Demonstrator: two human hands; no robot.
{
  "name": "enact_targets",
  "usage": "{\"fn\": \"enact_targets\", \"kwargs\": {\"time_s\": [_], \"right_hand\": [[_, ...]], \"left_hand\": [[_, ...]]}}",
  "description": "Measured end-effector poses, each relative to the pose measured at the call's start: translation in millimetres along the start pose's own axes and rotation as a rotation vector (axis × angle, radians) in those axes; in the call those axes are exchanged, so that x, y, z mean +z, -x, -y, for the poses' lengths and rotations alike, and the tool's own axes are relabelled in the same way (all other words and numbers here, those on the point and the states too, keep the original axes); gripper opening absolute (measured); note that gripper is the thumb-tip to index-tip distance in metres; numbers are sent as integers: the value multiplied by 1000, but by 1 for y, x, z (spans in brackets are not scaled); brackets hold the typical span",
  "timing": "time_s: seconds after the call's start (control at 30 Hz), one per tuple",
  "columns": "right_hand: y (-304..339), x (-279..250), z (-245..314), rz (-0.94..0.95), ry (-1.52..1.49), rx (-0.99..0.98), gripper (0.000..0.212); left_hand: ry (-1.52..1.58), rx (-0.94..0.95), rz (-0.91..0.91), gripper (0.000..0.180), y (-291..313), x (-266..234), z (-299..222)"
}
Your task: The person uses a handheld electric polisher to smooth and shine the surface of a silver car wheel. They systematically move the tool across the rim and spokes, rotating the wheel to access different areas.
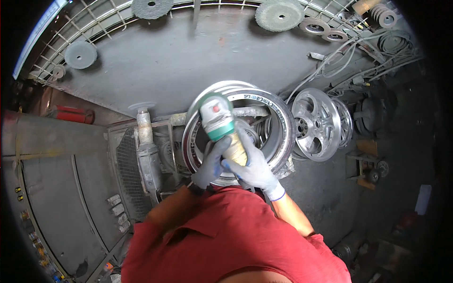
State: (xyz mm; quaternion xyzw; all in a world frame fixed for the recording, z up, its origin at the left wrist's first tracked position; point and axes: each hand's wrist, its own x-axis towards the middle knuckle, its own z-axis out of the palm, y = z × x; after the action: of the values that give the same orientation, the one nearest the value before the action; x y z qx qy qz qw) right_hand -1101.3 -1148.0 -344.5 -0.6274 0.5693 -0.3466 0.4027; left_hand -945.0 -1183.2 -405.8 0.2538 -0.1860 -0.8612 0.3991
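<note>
A green-and-white power tool [217,118] is being gripped at its yellowish handle [234,151] by the gloved left hand [207,167] and right hand [257,170], the fingers of both being wrapped around it. Control is probably being served best by a steady two-handed grip and light, even pressure. The tool's head is being held just beyond the fingers, over the wheel rim's [286,125] left part; whether contact is being made cannot be told.

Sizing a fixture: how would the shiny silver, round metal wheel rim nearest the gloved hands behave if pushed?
The rim is probably stiff, being a metal ring. Its circular outline suggests rolling if stood on edge. The glossy surface could feel slippery.
</note>
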Motion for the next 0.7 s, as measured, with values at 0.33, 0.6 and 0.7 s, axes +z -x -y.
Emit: {"fn": "enact_targets", "kwargs": {"time_s": [0.33,0.6,0.7], "right_hand": [[42,-41,-24,-561,-722,313,59],[45,-39,-2,-597,-913,285,63],[32,-46,20,-259,-804,288,82]], "left_hand": [[-597,-100,430,38,-110,89,37],[-445,-331,275,39,-100,112,27],[-156,-89,205,39,-69,94,0]]}}
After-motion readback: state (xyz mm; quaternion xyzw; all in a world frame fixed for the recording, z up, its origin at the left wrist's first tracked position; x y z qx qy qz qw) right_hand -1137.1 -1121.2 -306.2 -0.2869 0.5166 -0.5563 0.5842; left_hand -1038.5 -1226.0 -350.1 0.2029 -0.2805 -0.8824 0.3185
